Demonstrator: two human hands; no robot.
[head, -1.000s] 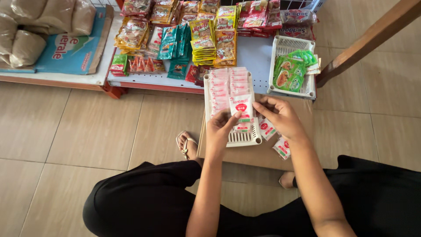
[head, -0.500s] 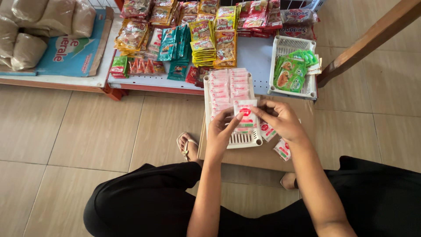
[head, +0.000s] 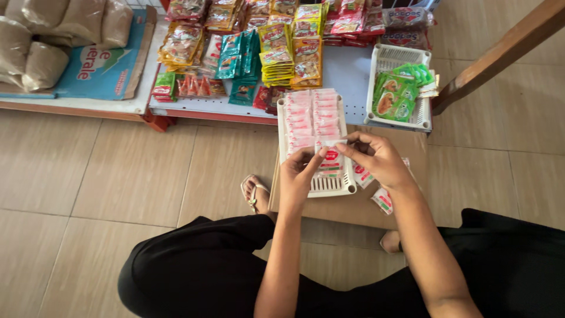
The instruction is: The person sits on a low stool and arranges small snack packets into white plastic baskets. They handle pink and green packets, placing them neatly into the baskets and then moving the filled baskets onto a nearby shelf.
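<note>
Both hands hold one small white sachet with a red print (head: 331,158) over a white plastic basket (head: 336,186). My left hand (head: 298,174) pinches its left edge and my right hand (head: 378,159) pinches its top right corner. The basket holds two neat rows of pink-and-white sachets (head: 311,118) and rests on a brown cardboard sheet (head: 353,209) on the floor. A few loose sachets (head: 382,200) lie on the cardboard under my right wrist.
A low blue-white shelf (head: 347,73) carries stacks of colourful snack packets (head: 276,47) and a second white basket (head: 393,59) with green packets. Brown sacks (head: 35,35) sit at the far left. A wooden post (head: 500,53) slants at the right. My sandalled foot (head: 254,191) rests beside the cardboard.
The sachet has been lifted slightly and brought up over the filled rows, both hands shifting a little toward the shelf. The basket has not moved.
</note>
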